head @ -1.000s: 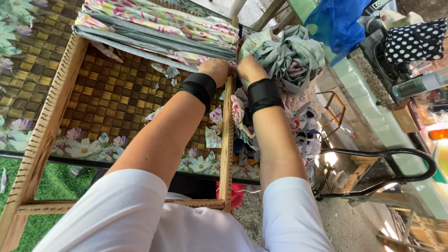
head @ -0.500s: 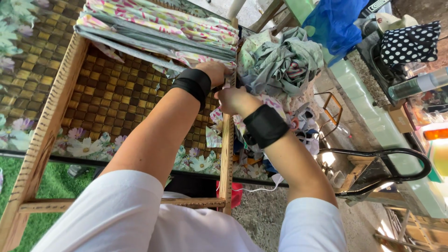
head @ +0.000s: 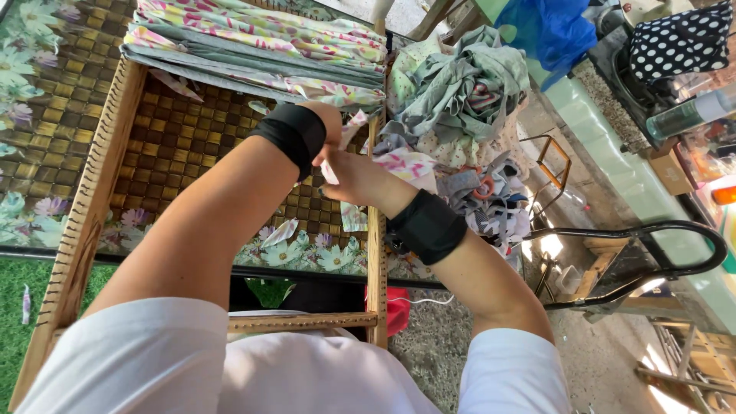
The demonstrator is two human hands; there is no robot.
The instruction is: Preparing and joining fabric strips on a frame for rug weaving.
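My left hand [head: 331,121] and my right hand [head: 354,176] meet just inside the right rail of a wooden frame [head: 83,222]. Each wrist wears a black band. Both hands pinch a thin floral fabric strip [head: 354,121], which runs between the fingers; my left hand is mostly hidden behind its wristband. Right above them, packed rows of floral and grey fabric [head: 261,38] stretch across the top of the frame. A heap of fabric scraps [head: 460,84] lies to the right of the rail, close to my right forearm.
Orange-handled scissors [head: 483,188] lie among the scraps. A brown woven mat with flower print [head: 176,146] shows through the frame. A black metal trolley handle [head: 636,230] stands at the right, with a blue cloth [head: 552,31] and a polka-dot cloth [head: 682,38] behind. Green turf [head: 31,284] lies at the lower left.
My right hand has come left from the scrap heap, across the rail, to join my left hand. Both now hold the strip inside the frame.
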